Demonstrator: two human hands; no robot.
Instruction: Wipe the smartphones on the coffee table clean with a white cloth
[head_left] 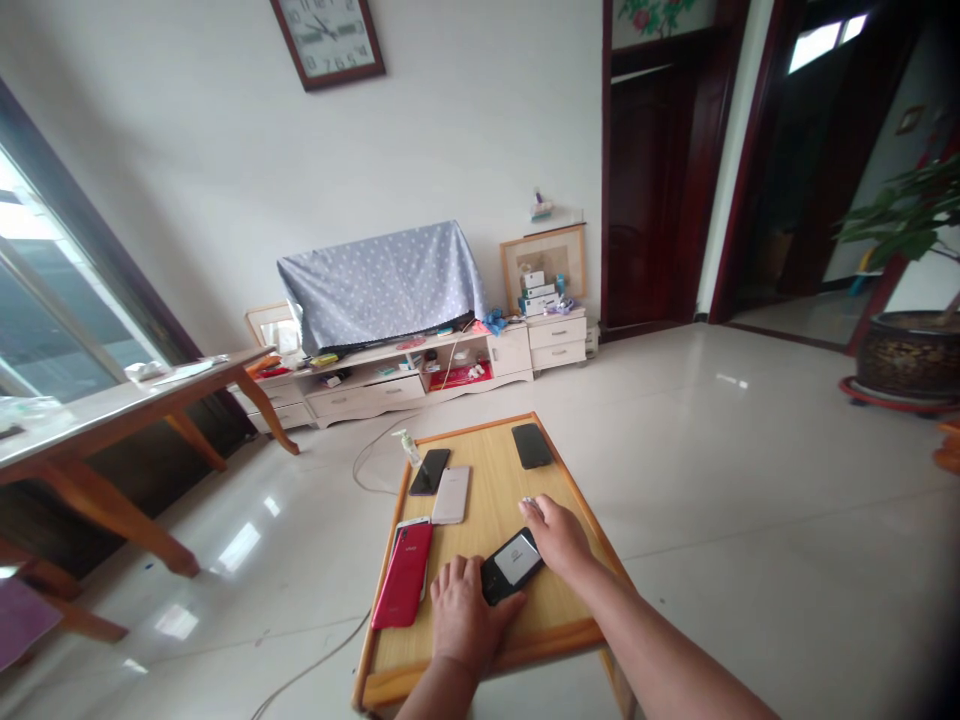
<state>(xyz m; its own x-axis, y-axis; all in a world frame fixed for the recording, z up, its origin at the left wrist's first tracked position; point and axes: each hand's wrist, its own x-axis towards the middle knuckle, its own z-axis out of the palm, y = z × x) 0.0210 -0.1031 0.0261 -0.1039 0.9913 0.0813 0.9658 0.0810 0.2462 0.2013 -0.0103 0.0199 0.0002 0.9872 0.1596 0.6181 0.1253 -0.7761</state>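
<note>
A black phone (491, 580) lies on a small wooden table, a white rectangle with a small dark mark on its upturned side. My left hand (463, 615) grips its lower left end, fingers on one side and thumb on the other. Just beyond the phone's upper right edge, my right hand (559, 535) is closed, with a tiny whitish thing at its fingertips, too small to name. Left of my left hand lies a red phone (405, 575), partly covering a white one. Farther back are a pale pink phone (452, 495) and a dark phone (430, 472).
A black flat case-like object (532, 446) lies at the table's (491, 450) far right. A clear pump bottle (409, 450) stands at its far left corner. Cables run over the floor at left. Beyond stand a low cabinet (367, 398), a larger table (150, 400) and a potted plant (911, 355).
</note>
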